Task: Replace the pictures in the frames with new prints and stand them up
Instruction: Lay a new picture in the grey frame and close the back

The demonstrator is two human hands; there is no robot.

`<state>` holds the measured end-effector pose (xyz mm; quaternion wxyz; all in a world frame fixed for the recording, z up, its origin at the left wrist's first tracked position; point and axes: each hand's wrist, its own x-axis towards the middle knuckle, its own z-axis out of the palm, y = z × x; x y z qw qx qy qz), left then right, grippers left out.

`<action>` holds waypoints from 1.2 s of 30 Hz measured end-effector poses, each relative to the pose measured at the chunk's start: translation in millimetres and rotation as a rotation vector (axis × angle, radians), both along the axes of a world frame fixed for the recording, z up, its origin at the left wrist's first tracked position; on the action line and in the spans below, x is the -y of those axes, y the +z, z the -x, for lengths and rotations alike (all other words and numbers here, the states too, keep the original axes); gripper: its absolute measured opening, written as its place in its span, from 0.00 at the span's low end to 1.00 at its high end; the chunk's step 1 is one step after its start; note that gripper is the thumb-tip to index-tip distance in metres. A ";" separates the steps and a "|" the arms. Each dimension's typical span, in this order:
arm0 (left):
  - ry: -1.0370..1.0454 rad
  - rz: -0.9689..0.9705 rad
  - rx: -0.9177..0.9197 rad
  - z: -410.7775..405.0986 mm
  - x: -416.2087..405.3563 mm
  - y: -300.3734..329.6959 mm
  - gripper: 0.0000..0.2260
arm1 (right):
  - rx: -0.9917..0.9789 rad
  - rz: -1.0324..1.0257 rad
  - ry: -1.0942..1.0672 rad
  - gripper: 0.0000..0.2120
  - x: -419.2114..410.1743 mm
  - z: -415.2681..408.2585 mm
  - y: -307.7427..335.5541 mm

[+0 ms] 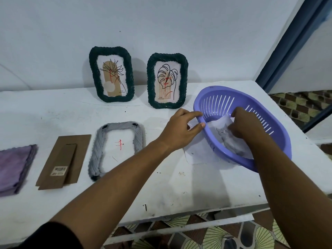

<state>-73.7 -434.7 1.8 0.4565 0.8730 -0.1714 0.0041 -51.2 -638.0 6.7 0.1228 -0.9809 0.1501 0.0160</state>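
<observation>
Prints (226, 131), loose paper in the purple basket (269, 112) on the table (161, 186): right hand (246, 124) pinching one, left hand (179, 130) gripping the rim; light, limp, creasable, best lifted by an edge.

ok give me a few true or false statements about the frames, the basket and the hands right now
1. Two green frames stand upright against the wall. True.
2. The grey frame stands upright too. False: it lies flat on the table.
3. The left hand grips the rim of the purple basket. True.
4. The right hand rests on the brown backing board. False: it reaches inside the basket, fingers on paper prints.
5. The basket sits left of the grey frame. False: it sits to the right.
</observation>
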 end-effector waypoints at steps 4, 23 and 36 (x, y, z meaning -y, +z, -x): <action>0.032 0.028 0.084 -3.5 -0.3 0.3 0.11 | 0.094 -0.499 -0.011 0.07 -2.9 7.0 35.1; 0.178 0.633 -0.249 3.0 -20.1 30.4 0.10 | 0.195 -1.156 0.062 0.10 -56.5 20.7 38.1; 0.207 0.668 -0.306 12.7 -154.1 43.7 0.14 | 0.176 -1.276 0.428 0.16 -133.2 15.4 34.5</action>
